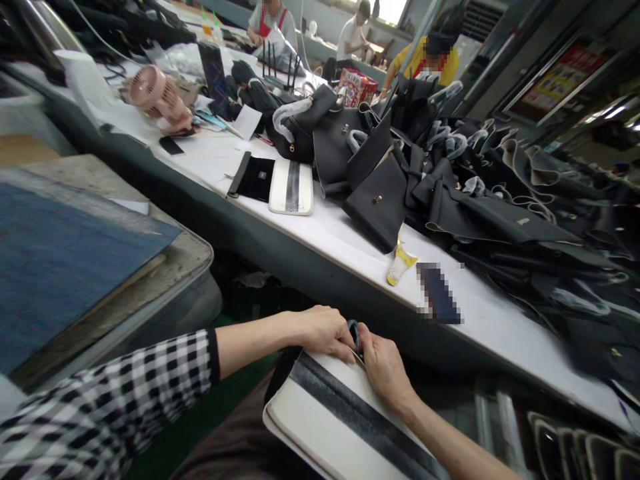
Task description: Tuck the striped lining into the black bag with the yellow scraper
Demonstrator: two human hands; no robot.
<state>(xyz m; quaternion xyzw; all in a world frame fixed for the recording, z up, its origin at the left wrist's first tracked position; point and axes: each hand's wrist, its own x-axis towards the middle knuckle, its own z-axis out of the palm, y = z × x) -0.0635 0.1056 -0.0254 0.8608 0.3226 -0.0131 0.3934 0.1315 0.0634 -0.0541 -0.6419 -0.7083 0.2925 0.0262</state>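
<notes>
My left hand (324, 331) and my right hand (381, 364) meet at the far edge of a white board (320, 420) with a dark stripe down its middle, resting on my lap. Both hands pinch a small dark loop of strap (354, 331) between thumb and fingers. The fingers of both hands are closed on it. My left sleeve is black-and-white check.
A long white worktable (345, 233) runs ahead, with a pile of black leather bag parts (450, 180), a second striped white board (291, 187), a yellow glue tube (399, 264) and a pink fan (157, 97). A blue-topped stand (75, 260) sits at left. Other people work at the far end.
</notes>
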